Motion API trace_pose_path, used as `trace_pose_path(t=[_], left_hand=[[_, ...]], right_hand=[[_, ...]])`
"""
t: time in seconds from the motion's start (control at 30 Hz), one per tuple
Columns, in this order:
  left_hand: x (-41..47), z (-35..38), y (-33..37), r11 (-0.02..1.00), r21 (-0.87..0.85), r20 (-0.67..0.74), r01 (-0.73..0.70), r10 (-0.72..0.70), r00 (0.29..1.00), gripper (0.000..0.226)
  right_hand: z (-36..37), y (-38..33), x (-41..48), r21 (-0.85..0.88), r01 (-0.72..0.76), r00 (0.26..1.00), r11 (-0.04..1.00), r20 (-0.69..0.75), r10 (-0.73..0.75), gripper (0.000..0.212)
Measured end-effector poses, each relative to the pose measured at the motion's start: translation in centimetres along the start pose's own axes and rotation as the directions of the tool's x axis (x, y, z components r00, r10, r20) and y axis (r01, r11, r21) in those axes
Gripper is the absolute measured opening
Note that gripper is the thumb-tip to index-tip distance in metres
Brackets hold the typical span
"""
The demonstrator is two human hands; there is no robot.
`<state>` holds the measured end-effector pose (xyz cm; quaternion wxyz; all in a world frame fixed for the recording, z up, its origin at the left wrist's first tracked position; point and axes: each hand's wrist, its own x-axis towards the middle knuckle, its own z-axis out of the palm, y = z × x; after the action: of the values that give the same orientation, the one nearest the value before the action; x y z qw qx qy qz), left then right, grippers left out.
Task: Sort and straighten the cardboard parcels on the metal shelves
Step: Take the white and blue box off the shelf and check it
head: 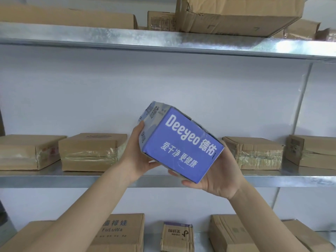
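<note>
A blue parcel [181, 142] printed "Deeyeo" in white is held tilted in the air in front of the middle metal shelf [91, 180]. My left hand [138, 151] grips its left side and my right hand [218, 175] supports its lower right corner from below. On the middle shelf, two taped brown parcels [91, 151] sit to the left and two more brown parcels [254, 152] to the right, with a gap behind the blue parcel.
The top shelf [163, 40] carries a long flat box, a small box and a large dented carton [236, 13] overhanging its edge. The bottom shelf holds a "FuLuWa" box [120, 233], a small upright parcel [177, 235] and two more boxes at right. A white wall stands behind.
</note>
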<state>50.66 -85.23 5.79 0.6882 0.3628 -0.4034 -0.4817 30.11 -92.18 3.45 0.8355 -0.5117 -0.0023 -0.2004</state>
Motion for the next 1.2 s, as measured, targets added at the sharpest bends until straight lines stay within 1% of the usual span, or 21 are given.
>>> trace_pose_path(t=[0.07,0.17,0.23,0.27,0.33,0.4,0.43,0.47,0.5,0.53,0.57,0.63,0.7,0.83,0.93,0.97,1.07,1.2], left_hand=[[0.2,-0.4,0.3,0.992,0.120,-0.001,-0.032,0.033,0.999,0.047],[0.8,-1.6,0.2,0.945,0.322,-0.091,-0.059,0.093,0.992,0.047],[1.0,-2.2,0.4,0.934,0.346,-0.125,-0.087,0.138,0.983,0.053],[1.1,-2.4,0.5,0.938,0.337,-0.106,-0.082,0.125,0.987,0.061],[0.9,-2.3,0.8,0.948,0.313,-0.025,-0.059,0.070,0.997,0.076],[0.3,-1.8,1.2,0.937,0.336,0.096,-0.092,0.063,0.993,0.079],[0.2,-1.8,1.3,0.928,0.355,0.146,-0.113,0.064,0.987,0.077],[0.1,-1.7,1.4,0.918,0.374,0.191,-0.132,0.063,0.979,0.073],[0.0,-1.7,1.4,0.904,0.396,0.227,-0.160,0.073,0.971,0.069],[-0.2,-1.5,1.4,0.890,0.417,0.254,-0.186,0.083,0.964,0.066],[-0.4,-1.3,1.4,0.876,0.434,0.264,-0.209,0.098,0.959,0.069],[-0.7,-1.1,1.4,0.872,0.432,0.259,-0.231,0.126,0.958,0.083],[-0.8,-1.2,1.2,0.877,0.407,0.262,-0.255,0.155,0.953,0.090],[-1.4,-1.3,0.8,0.880,0.379,0.267,-0.286,0.192,0.944,0.101],[-1.8,-1.2,0.4,0.877,0.377,0.269,-0.297,0.203,0.941,0.107],[-1.9,-1.2,0.3,0.875,0.382,0.276,-0.299,0.201,0.940,0.108],[-2.0,-1.1,0.2,0.868,0.397,0.291,-0.300,0.190,0.937,0.109],[-2.0,-1.1,0.4,0.874,0.389,0.284,-0.290,0.186,0.941,0.108]], right_hand=[[-0.3,-0.3,-0.3,-0.033,0.042,0.990,0.999,-0.137,-0.046,0.057],[-0.2,-0.5,-0.4,-0.134,0.104,0.955,0.985,-0.262,-0.137,0.049],[0.0,-0.4,-0.2,-0.197,0.118,0.934,0.973,-0.310,-0.176,0.042],[0.1,-0.3,-0.1,-0.227,0.116,0.934,0.967,-0.306,-0.184,0.040],[0.4,-0.3,0.0,-0.288,0.111,0.940,0.951,-0.280,-0.194,0.043],[0.3,-0.1,0.1,-0.376,0.110,0.940,0.920,-0.262,-0.219,0.032],[0.2,-0.1,0.2,-0.420,0.120,0.932,0.899,-0.265,-0.248,0.041],[-0.5,-0.1,0.3,-0.454,0.126,0.928,0.882,-0.260,-0.266,0.059],[-0.5,-0.2,0.3,-0.468,0.134,0.928,0.873,-0.250,-0.277,0.069],[-0.7,-0.2,0.3,-0.465,0.155,0.928,0.872,-0.235,-0.290,0.068],[-0.7,-0.3,0.2,-0.456,0.177,0.929,0.872,-0.215,-0.301,0.063],[-0.9,-0.3,0.0,-0.428,0.222,0.930,0.876,-0.177,-0.322,0.060],[-1.3,-0.2,-0.3,-0.406,0.250,0.930,0.879,-0.152,-0.335,0.062],[-1.7,0.1,-0.7,-0.381,0.238,0.936,0.894,-0.155,-0.315,0.076],[-1.7,0.4,-0.8,-0.402,0.193,0.943,0.895,-0.176,-0.282,0.098],[-1.7,0.5,-0.8,-0.419,0.170,0.942,0.892,-0.195,-0.272,0.102],[-1.5,0.6,-0.9,-0.467,0.135,0.937,0.874,-0.226,-0.266,0.104],[-1.0,0.7,-1.0,-0.466,0.160,0.930,0.870,-0.226,-0.291,0.102]])
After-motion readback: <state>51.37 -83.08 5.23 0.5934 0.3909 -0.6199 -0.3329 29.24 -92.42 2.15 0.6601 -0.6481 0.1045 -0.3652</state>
